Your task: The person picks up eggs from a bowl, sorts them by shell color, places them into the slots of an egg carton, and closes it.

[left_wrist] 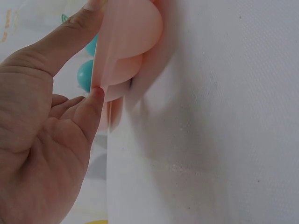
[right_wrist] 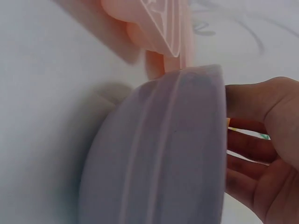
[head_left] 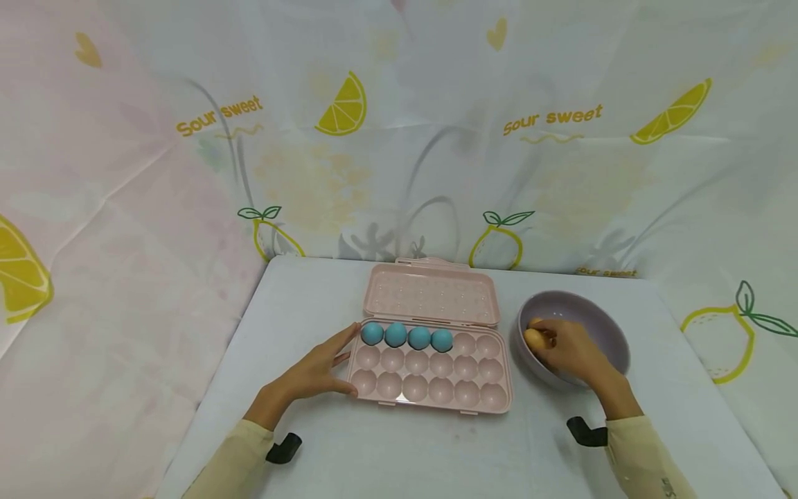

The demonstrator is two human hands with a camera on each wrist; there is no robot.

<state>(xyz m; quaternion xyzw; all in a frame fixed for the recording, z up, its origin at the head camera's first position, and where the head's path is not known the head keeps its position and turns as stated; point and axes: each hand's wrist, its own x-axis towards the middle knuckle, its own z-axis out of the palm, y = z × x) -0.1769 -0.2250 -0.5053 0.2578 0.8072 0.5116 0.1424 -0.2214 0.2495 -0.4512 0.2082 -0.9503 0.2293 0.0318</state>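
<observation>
white table (head_left: 424, 457), purple bowl (head_left: 595, 326): right fingers (head_left: 548, 325) partly hide a yellow ball (head_left: 533, 340).

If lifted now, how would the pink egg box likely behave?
The pink egg box looks thin-walled, so probably light. Its lid stands open, so might swing. The blue balls sit uncovered in cups, so tilting could roll them out.

Egg tray (head_left: 440, 389): glossy plast.; bowl (head_left: 595, 333): smooth plast.; balls (head_left: 395, 335): matt; backdrop (head_left: 399, 173): matt cloth.
</observation>
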